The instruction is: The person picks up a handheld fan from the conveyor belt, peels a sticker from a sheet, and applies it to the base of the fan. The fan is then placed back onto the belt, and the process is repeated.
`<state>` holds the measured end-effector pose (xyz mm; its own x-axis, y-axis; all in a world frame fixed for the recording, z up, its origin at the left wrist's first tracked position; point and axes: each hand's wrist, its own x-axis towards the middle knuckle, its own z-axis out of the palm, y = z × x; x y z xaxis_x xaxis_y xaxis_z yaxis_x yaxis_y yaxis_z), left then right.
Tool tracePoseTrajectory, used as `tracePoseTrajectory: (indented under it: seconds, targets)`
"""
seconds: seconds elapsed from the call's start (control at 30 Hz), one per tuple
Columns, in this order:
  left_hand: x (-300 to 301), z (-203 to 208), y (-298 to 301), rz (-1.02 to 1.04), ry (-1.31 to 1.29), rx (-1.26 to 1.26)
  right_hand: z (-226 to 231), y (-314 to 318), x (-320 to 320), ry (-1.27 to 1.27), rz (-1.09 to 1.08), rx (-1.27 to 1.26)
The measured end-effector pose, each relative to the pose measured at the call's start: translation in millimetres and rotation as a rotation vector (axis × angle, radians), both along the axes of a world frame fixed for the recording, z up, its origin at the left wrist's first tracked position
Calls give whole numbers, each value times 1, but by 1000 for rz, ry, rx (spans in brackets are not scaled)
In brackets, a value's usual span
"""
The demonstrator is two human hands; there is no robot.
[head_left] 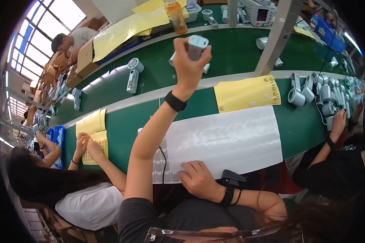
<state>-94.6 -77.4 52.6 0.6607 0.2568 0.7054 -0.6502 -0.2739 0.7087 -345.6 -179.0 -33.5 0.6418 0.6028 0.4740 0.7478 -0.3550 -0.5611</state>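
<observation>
Clear plastic glasses frame [152, 235] nearest, left hand [186, 67] gripped a pale-grey rounded plastic device [198, 43] beyond the far edge of the green desk [121, 129], likely a carry step; right hand [200, 180] lay loose, apparently empty, on its near edge; release probably called for steady levelling.

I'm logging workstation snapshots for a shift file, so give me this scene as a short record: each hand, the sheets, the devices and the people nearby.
Left hand: raised over the green surface, holding a grey device
Right hand: at the white sheet's near edge
Near right hand: black box
On white sheet, left end: black cord
Beyond white sheet: yellow sheet
Right side: clustered grey devices
Far side: orange bottle
Left neighbour: hands over yellow paper
</observation>
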Motion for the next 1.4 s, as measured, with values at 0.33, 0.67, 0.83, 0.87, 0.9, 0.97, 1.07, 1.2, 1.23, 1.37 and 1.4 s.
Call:
tracePoseTrajectory:
  seconds: [0.33, 0.67, 0.83, 0.87, 0.9, 0.97, 1.07, 1.2, 1.23, 1.37, 1.4]
  targets:
    - [-12, -21, 0, -61, 164, -177, 0, 1, -6, -83, -3, -47]
    - [-19, -28, 1, -35, 150, -106, -1, 5, -3, -33, -64, 46]
    - [-26, -27, 2, -119, 141, -122, -6, 0, -6, -95, 1, -53]
    - [-27, -27, 1, -140, 140, -120, -6, 1, -5, -47, 13, -19]
    - [-28, -27, 0, -143, 137, -120, -6, 2, -5, 0, 25, 14]
    - [-30, -27, -3, -183, 111, -146, -7, 5, -4, 42, 29, 13]
    - [-37, -24, -9, -217, 100, -159, -4, 7, -2, 129, 48, 17]
    - [-46, -26, -19, -207, 82, -105, 9, -1, 9, 370, 96, 232]
    - [-47, -29, -20, -172, 57, -52, 18, -11, 17, 655, 122, 339]
    - [-63, -33, -37, -224, 50, 150, 31, -64, 57, 1047, 116, 778]
    - [-69, -36, -36, -216, 53, 151, 41, -78, 69, 1069, 96, 846]
